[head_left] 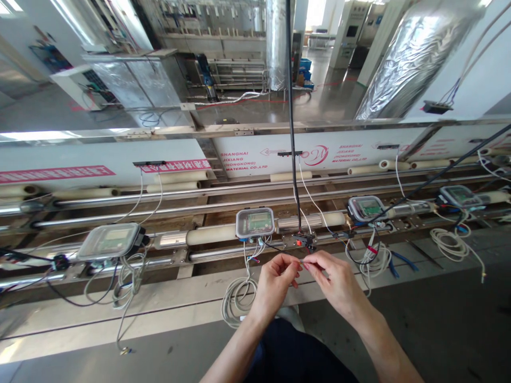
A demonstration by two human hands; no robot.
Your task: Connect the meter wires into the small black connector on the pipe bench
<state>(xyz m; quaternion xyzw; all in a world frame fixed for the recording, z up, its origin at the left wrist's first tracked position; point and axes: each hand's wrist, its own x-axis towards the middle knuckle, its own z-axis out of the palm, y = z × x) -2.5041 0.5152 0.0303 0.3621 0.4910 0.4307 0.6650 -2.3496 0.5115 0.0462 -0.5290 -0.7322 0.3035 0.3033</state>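
My left hand [279, 274] and my right hand [329, 276] meet fingertip to fingertip in front of the rail. Both are closed in a pinch on a thin wire [302, 261], of which only a tiny piece shows between the fingers. A dark lead [275, 246] runs from the clear-lidded meter box [255, 222] toward my left fingers. Just beyond my fingertips sits a small black connector with an orange-red part [303, 241], at the lower end of a hanging black cable [293, 133]. A coil of grey cable [238, 300] lies left of my left hand.
Similar meter boxes stand along the pipes: one at left [109, 241], others at right [366, 208] [461, 197]. Blue-handled pliers [404, 260] lie on the ledge beside a grey cable coil [377, 260]. Metal rails [223, 199] and a white printed panel [255, 154] run behind.
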